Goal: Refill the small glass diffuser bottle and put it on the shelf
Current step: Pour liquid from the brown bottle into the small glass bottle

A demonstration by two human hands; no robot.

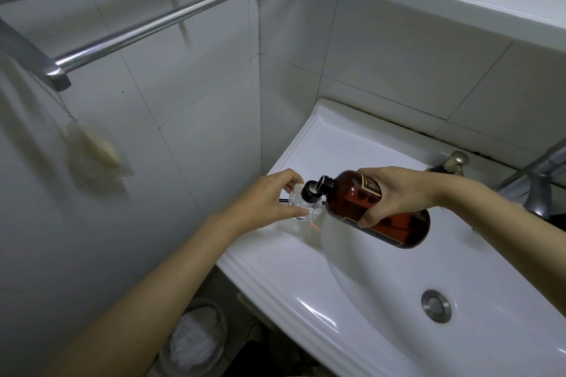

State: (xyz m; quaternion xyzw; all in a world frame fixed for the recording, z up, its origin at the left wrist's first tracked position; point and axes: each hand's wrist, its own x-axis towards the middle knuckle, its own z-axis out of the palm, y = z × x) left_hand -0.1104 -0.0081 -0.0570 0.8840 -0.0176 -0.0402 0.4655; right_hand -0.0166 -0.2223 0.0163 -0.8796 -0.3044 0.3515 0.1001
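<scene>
2 bare arms show, each uncovered from the frame edge to the fingertips, with nothing worn on either. The left forearm (159, 269), to the left of the white ceramic washbasin (275, 294), is long and slender and narrows at the wrist. It ends in the left hand (265, 202), whose back is smooth and lightly ridged at the knuckles. The right forearm (505, 223), above the washbasin's bowl, looks thicker, being nearer the camera. The right hand (395, 193) has a broad thumb (376, 214) with a rounded tip.
</scene>
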